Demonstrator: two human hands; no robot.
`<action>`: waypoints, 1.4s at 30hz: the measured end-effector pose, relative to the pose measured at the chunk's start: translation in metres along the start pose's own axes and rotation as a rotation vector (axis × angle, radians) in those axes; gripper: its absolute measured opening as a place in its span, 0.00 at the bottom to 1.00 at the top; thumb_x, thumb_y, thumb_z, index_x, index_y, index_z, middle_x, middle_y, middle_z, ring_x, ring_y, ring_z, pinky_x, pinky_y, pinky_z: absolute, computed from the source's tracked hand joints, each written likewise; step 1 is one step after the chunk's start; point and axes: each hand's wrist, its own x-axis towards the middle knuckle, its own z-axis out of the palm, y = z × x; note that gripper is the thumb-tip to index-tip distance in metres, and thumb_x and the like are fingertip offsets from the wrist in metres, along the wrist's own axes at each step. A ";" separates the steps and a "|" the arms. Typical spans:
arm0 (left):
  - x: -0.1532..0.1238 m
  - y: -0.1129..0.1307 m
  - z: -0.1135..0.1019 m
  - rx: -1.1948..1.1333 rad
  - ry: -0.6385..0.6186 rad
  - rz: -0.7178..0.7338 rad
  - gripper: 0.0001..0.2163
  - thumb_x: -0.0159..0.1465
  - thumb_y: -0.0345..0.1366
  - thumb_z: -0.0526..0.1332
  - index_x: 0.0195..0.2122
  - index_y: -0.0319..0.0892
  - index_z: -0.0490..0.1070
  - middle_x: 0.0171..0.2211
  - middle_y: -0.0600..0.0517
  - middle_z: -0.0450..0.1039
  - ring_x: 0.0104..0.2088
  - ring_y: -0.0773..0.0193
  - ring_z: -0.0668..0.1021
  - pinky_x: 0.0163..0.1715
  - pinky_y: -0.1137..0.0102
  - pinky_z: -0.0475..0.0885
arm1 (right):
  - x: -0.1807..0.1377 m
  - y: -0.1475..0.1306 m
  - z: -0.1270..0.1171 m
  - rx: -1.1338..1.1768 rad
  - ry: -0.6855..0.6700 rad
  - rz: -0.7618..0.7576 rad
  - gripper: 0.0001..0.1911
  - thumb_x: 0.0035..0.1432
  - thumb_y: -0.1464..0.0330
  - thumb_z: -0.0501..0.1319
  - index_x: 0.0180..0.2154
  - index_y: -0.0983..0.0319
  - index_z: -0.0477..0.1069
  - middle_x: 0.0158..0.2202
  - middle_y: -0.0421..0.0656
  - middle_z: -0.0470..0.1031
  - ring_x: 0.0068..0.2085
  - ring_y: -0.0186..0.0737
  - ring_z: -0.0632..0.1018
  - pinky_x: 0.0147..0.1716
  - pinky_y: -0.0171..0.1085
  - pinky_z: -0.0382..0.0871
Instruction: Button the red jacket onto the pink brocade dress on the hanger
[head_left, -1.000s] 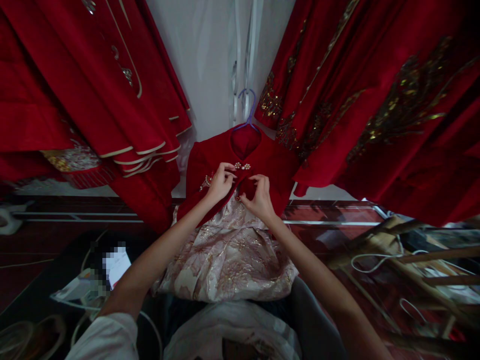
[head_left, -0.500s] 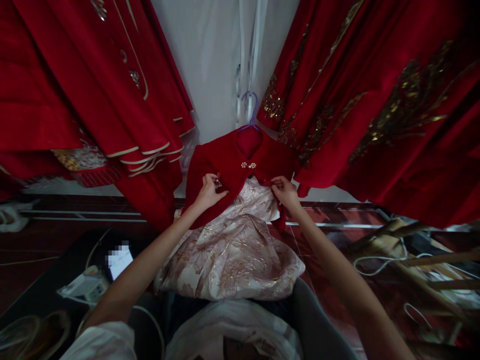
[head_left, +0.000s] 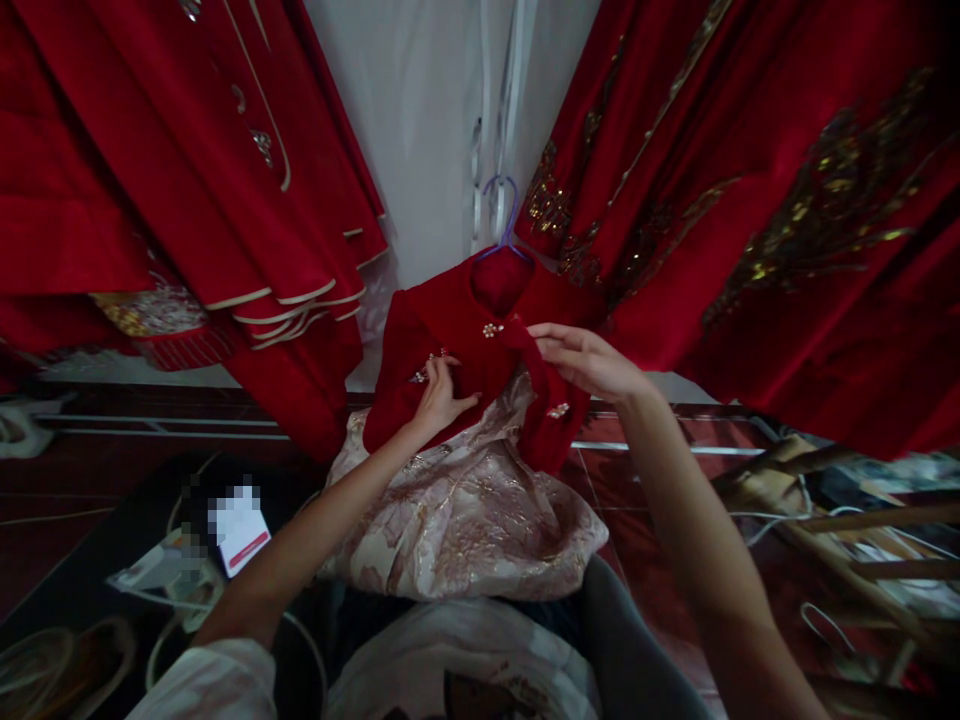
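Observation:
A short red jacket (head_left: 442, 310) with jewelled flower fasteners hangs on a purple hanger (head_left: 508, 235) in front of me. My left hand (head_left: 441, 405) rests on one front panel beside a jewelled ornament (head_left: 420, 376), thumb spread away from the fingers. With my right hand (head_left: 585, 362) I hold the opposite front edge between thumb and fingers, lifted and folded outward. One flower clasp (head_left: 492, 330) shows at the neck, and another ornament (head_left: 559, 410) lies on the folded-back part. Below the jacket, pale patterned shiny fabric (head_left: 465, 520) spreads across my lap.
Long red garments (head_left: 300, 200) hang at the left, and red garments with gold sequins (head_left: 817, 200) at the right. A dark surface at lower left bears a phone (head_left: 241, 535) and a white device. A wooden rack (head_left: 862, 520) with cables stands at lower right.
My right hand has moved up and inward, lifting the jacket's front edge, and the neck closure is now parted. My left hand has shifted slightly right and its fingers reach higher.

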 end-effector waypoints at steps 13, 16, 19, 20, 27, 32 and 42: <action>0.018 -0.035 -0.015 -0.414 0.387 -0.328 0.16 0.53 0.30 0.64 0.40 0.43 0.61 0.37 0.50 0.71 0.33 0.68 0.76 0.36 0.70 0.73 | 0.062 0.081 0.071 -0.242 -0.009 -0.205 0.18 0.52 0.71 0.55 0.44 0.63 0.75 0.33 0.40 0.76 0.30 0.31 0.72 0.32 0.31 0.67; 0.024 -0.039 -0.015 -0.442 0.358 -0.317 0.14 0.52 0.29 0.64 0.38 0.42 0.63 0.37 0.50 0.72 0.34 0.68 0.77 0.38 0.70 0.74 | 0.066 0.084 0.072 -0.392 0.065 -0.225 0.17 0.53 0.72 0.55 0.43 0.63 0.76 0.29 0.39 0.74 0.28 0.31 0.71 0.31 0.31 0.66; 0.027 -0.040 -0.015 -0.461 0.314 -0.274 0.12 0.52 0.30 0.64 0.37 0.41 0.65 0.33 0.52 0.72 0.33 0.68 0.77 0.39 0.69 0.74 | 0.064 0.085 0.074 -0.685 0.191 -0.242 0.12 0.54 0.71 0.58 0.40 0.62 0.77 0.28 0.40 0.71 0.29 0.34 0.70 0.35 0.34 0.68; 0.027 -0.040 -0.015 -0.465 0.306 -0.264 0.12 0.53 0.31 0.64 0.37 0.41 0.65 0.31 0.53 0.72 0.33 0.68 0.78 0.39 0.69 0.74 | 0.064 0.084 0.076 -0.794 0.247 -0.246 0.10 0.55 0.69 0.60 0.38 0.63 0.77 0.29 0.42 0.70 0.33 0.37 0.71 0.39 0.37 0.68; 0.030 -0.040 -0.015 -0.472 0.317 -0.265 0.09 0.53 0.32 0.64 0.35 0.41 0.67 0.31 0.52 0.74 0.33 0.68 0.78 0.38 0.69 0.74 | 0.070 0.073 0.106 -1.221 0.406 -0.260 0.10 0.57 0.67 0.62 0.40 0.64 0.72 0.41 0.52 0.69 0.45 0.50 0.70 0.46 0.46 0.67; 0.030 -0.036 -0.021 -0.480 0.291 -0.256 0.08 0.54 0.35 0.66 0.32 0.39 0.70 0.32 0.50 0.77 0.33 0.67 0.79 0.41 0.68 0.75 | 0.082 0.076 0.115 -1.319 0.359 -0.126 0.09 0.53 0.74 0.61 0.39 0.66 0.71 0.42 0.56 0.71 0.45 0.52 0.72 0.44 0.47 0.69; 0.032 -0.037 -0.030 -0.596 0.237 -0.269 0.12 0.53 0.41 0.66 0.34 0.38 0.76 0.35 0.47 0.79 0.34 0.65 0.80 0.39 0.68 0.75 | 0.087 0.078 0.095 -1.046 0.293 -0.148 0.05 0.53 0.69 0.63 0.35 0.60 0.74 0.34 0.41 0.78 0.36 0.39 0.78 0.35 0.34 0.69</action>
